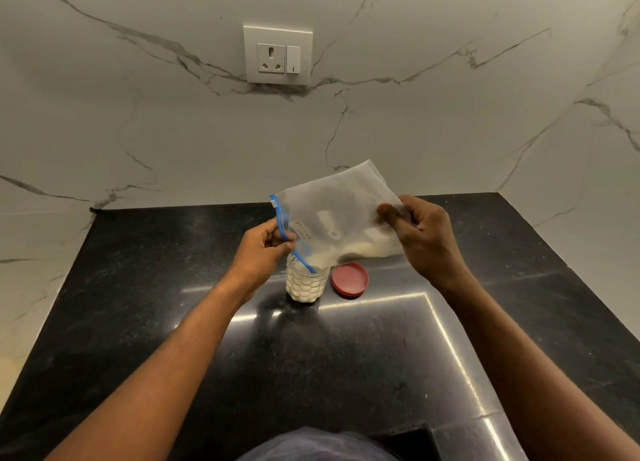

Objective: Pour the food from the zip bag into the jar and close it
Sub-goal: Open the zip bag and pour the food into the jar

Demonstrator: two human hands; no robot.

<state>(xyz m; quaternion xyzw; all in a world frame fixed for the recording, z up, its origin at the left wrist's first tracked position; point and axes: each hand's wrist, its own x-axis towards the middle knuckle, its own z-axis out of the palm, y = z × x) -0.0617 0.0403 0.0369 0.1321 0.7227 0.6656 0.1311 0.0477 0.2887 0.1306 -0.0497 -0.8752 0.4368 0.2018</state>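
While the zip bag (pixel 341 214) hangs tilted over the open jar (pixel 306 282), the person's left hand (pixel 261 252) pinches its blue zip edge and the right hand (pixel 424 235) is clamped on the raised bottom corner. The bag's lower mouth corner dips into the jar's opening, with pale food (pixel 363 249) gathered along its low side. The jar, partly filled with the same white food, stands on the black counter (pixel 346 363), and the red lid (pixel 349 279) lies just beside it on the right
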